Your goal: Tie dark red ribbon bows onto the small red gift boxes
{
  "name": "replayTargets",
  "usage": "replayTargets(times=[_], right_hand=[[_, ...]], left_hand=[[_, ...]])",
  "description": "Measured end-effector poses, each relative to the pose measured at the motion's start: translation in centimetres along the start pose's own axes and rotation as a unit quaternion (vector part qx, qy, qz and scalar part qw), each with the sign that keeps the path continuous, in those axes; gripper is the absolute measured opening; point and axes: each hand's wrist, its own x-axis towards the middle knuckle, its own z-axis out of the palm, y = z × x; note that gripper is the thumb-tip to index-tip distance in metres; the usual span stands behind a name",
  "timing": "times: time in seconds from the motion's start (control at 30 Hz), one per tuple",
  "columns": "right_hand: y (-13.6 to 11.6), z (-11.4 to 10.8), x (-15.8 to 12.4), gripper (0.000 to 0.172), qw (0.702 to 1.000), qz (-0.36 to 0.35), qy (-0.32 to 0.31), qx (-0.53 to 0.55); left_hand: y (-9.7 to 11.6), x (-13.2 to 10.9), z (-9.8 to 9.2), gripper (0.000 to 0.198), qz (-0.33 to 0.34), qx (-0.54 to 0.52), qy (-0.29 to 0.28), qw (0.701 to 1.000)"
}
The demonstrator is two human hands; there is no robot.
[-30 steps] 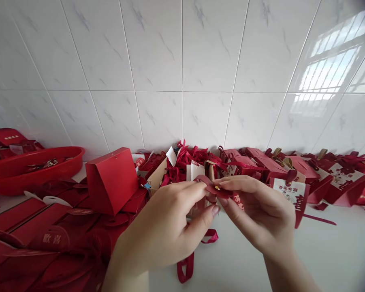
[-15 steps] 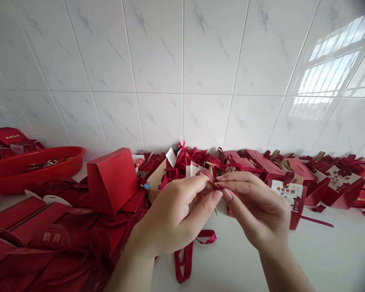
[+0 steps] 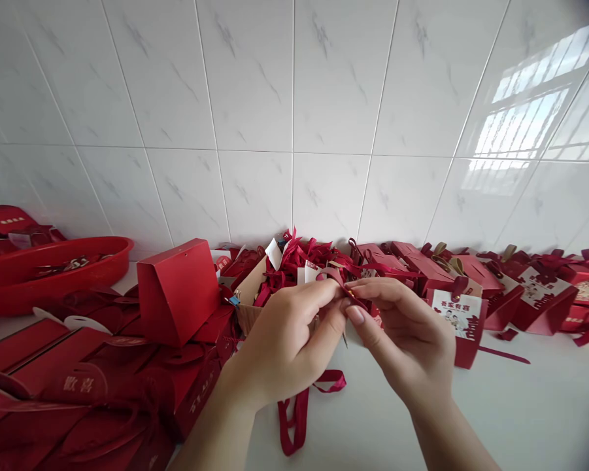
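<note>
My left hand (image 3: 294,337) and my right hand (image 3: 404,333) meet in front of me, thumbs and fingers pinched together on a dark red ribbon (image 3: 334,275). A short loop of it arches above the left fingers. A tiny yellow or gold spot shows on the ribbon between the fingertips; what it is I cannot make out. Just below the fingertips a thin dark pointed end sticks out. Under my left hand, a longer loose red ribbon (image 3: 301,422) lies in folds on the white table (image 3: 363,425). Behind the hands stands a carton (image 3: 251,288) heaped with red ribbons (image 3: 304,258).
An upright red gift box (image 3: 179,294) stands left, above many flattened red boxes (image 3: 78,386). A red plastic basin (image 3: 98,261) with small metal items is farther left. Red boxes with ribbon handles and a printed card (image 3: 458,314) line the right. A tiled wall (image 3: 255,98) closes the back.
Both hands have shifted slightly left in view, still pinching the ribbon. The right hand's fingers have drawn a little closer to the left. The view itself has shifted slightly.
</note>
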Motion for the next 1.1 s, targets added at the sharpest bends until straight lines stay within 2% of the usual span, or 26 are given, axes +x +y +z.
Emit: replayTargets(times=[0.17,0.4,0.6,0.77,0.87,0.97,1.1], right_hand=[[0.0,0.2,0.0,0.022,1.000,0.012,0.005,-0.013],[-0.1,0.5,0.2,0.018,0.991,-0.072,0.028,-0.112],[-0.1,0.9,0.3,0.016,0.980,-0.104,0.048,-0.164],[0.1,1.0,0.2,0.013,0.989,-0.061,0.047,-0.124],[0.2,0.8,0.1,0.008,0.995,-0.031,0.028,-0.090],[0.1,0.6,0.2,0.005,0.998,0.011,-0.002,-0.066],[0.0,0.6,0.4,0.004,0.995,0.049,-0.024,-0.087]], left_hand=[[0.0,0.0,0.1,0.029,-0.002,0.006,0.007,1.000],[0.1,0.0,0.5,0.028,0.002,0.001,-0.002,1.000],[-0.1,0.1,1.2,0.029,0.035,-0.024,0.030,0.999],[-0.1,0.2,1.4,0.028,0.043,-0.052,0.035,0.997],[-0.2,0.2,1.3,0.028,0.007,-0.059,0.032,0.998],[-0.3,0.2,1.1,0.032,-0.017,-0.015,0.048,0.999],[-0.4,0.5,1.2,0.033,-0.009,0.080,0.077,0.994]])
